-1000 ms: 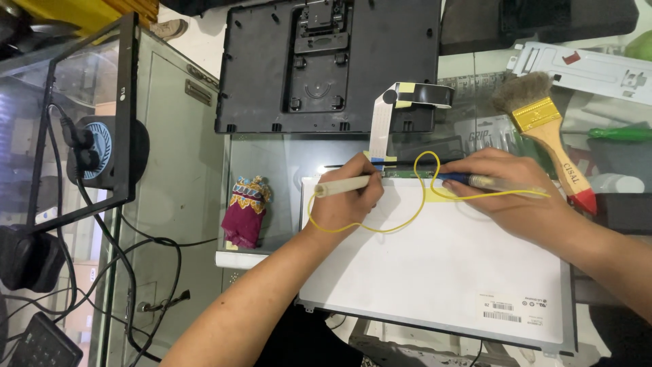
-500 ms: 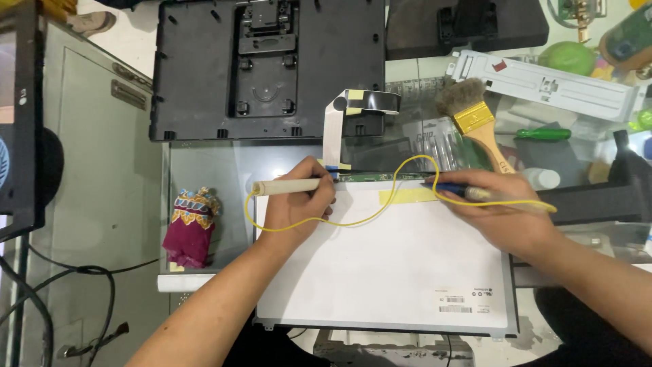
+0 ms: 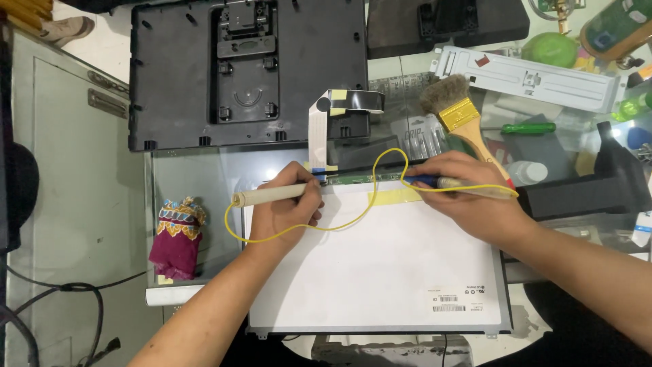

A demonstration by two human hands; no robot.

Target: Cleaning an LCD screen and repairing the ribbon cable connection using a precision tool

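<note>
A white flat display panel [image 3: 380,272] lies face down on the glass table. My left hand [image 3: 288,207] grips a beige probe [image 3: 268,196], its tip at the thin circuit strip [image 3: 360,178] along the panel's top edge. My right hand [image 3: 468,197] holds a second pen-like probe [image 3: 435,182] with a blue tip against the same strip. A yellow wire [image 3: 353,221] loops between the two probes across the panel. A white ribbon cable [image 3: 318,132] rises from the strip to a black taped part.
A black monitor back cover [image 3: 248,71] lies beyond the panel. A yellow-handled brush [image 3: 462,115], green screwdriver [image 3: 530,128], metal bracket [image 3: 530,78] and small white bottle [image 3: 526,172] sit at right. A maroon patterned pouch [image 3: 175,238] rests at left. Black cables [image 3: 54,306] trail at lower left.
The view has shifted, so everything sits further left and lower in frame. Both hands stay on the probes at the panel's top edge, with the yellow wire loop slightly reshaped.
</note>
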